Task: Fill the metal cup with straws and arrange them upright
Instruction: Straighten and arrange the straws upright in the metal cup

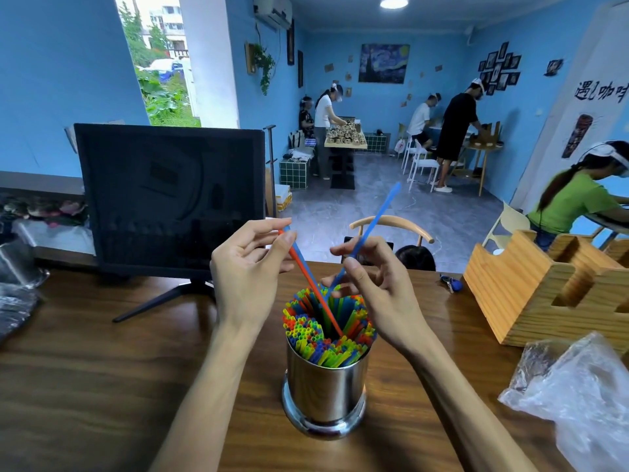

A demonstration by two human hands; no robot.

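A shiny metal cup stands on the wooden table, packed with several upright straws in red, yellow, green and blue. Above the cup, my left hand pinches the top ends of a red straw and a blue one beside it; both slant down into a gap in the cup's middle. My right hand pinches a long blue straw that leans up and to the right, its lower end among the straws in the cup.
A dark monitor on a tripod foot stands at the back left. A wooden organiser box sits at the right, with a crumpled clear plastic bag in front of it. Several people work at tables farther back in the room.
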